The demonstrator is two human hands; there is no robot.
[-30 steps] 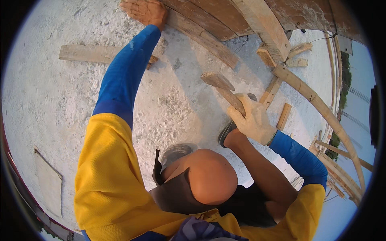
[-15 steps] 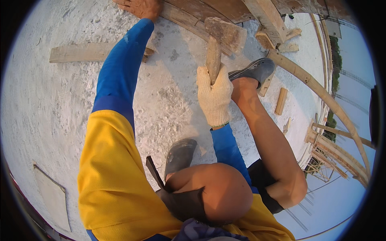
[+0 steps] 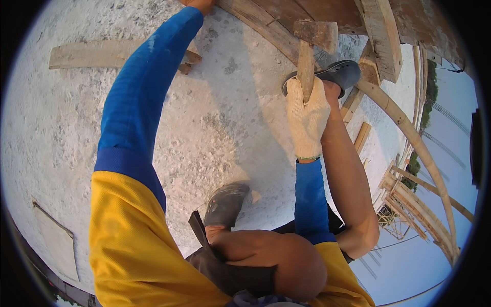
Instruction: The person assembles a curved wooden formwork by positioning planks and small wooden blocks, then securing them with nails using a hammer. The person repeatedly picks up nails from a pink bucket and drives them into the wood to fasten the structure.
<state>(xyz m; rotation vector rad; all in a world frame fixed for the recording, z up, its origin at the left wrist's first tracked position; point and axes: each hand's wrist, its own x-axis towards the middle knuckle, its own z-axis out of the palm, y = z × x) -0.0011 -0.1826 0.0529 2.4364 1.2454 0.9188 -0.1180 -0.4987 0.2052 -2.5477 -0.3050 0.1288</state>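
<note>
My right hand (image 3: 308,120), in a cream knit glove, is closed round the wooden handle of a hatchet (image 3: 316,36). Its worn, rusty-brown head is raised over a long wooden board (image 3: 261,25) and my shoe. At the top edge, my bare left hand (image 3: 201,5) is mostly cut off by the picture. It is near the board's far end, and its fingers are hidden. A thin nail-like pin (image 3: 273,21) sticks up from the board. The board runs along the foot of a brown wooden panel (image 3: 335,14).
A loose plank (image 3: 84,55) lies at the left on rough, whitish ground. My dark shoes (image 3: 226,204) stand at centre and right. An upright timber (image 3: 381,38), wood offcuts (image 3: 362,137) and a long curved pole (image 3: 409,130) are at the right. A flat pale sheet lies lower left.
My right hand and the hatchet have moved to the right, and the hatchet head has turned. My left hand has slid mostly out of the top edge as the view shifted.
</note>
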